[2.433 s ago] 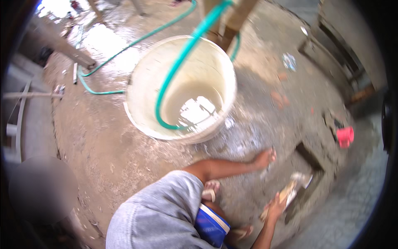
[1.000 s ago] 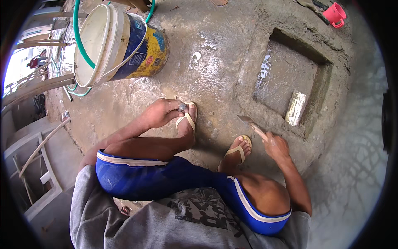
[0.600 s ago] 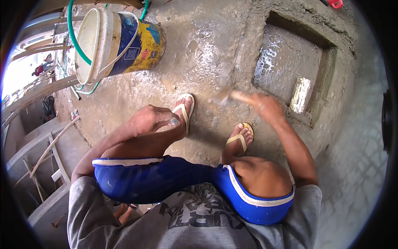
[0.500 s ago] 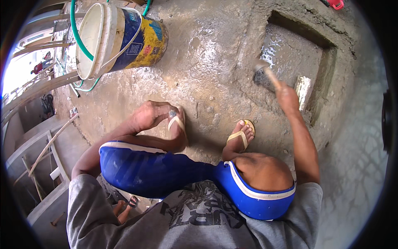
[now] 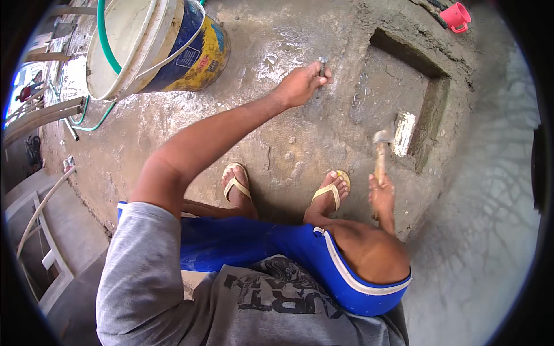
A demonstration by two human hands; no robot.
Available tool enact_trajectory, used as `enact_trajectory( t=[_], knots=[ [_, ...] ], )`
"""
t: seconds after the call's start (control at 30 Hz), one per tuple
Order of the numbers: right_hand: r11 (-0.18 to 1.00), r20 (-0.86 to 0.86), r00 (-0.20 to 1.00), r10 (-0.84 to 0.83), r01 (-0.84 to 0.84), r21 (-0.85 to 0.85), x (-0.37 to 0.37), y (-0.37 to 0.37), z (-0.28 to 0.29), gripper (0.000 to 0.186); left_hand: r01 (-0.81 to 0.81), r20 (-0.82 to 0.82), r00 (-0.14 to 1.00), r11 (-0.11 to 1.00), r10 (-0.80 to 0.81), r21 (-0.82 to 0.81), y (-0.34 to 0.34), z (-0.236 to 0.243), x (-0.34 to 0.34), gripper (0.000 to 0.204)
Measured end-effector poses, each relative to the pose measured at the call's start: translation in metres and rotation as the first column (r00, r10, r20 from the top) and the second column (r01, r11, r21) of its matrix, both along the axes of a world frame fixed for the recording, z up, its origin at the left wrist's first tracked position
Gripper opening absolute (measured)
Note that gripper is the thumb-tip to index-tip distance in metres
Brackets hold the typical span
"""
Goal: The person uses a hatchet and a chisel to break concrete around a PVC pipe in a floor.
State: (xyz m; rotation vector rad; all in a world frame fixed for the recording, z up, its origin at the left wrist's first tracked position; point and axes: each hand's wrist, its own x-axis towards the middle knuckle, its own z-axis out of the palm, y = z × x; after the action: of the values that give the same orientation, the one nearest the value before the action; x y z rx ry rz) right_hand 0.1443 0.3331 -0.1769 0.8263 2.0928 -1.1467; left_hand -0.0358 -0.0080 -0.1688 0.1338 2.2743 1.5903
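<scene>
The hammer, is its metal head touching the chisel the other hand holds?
Apart. The head view shows the hammer in the right hand, raised near the recess, with a wide stretch of concrete floor between it and the chisel gripped by the left hand.

This is a building site, or a house under rough construction, rather than a finished room. The floor is bare, wet, unfinished concrete, patchy and gritty, with a square recess cut into it whose edges are raw and crumbly. A large, mortar-smeared bucket stands on the slab with a green hose running into it (the usual water supply for mixing). Loose pipes lie at the left edge, and a small red cup sits on the rough ground beyond the recess.
</scene>
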Motion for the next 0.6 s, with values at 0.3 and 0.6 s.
enact_trajectory(
  t=[0.3,0.6],
  knots=[
    [0.985,-0.127,0.980,0.156,-0.144,0.099,0.062,-0.029,-0.066,0.019,0.019,-0.005,1.000,1.000,-0.019,0.023,0.003,-0.053,0.037,0.014],
    [0.917,-0.065,0.939,0.338,-0.313,0.246,0.022,-0.017,-0.079,0.027,-0.054,-0.022,0.998,0.996,0.053,-0.068,0.012,-0.065,0.053,0.013]
  ],
)
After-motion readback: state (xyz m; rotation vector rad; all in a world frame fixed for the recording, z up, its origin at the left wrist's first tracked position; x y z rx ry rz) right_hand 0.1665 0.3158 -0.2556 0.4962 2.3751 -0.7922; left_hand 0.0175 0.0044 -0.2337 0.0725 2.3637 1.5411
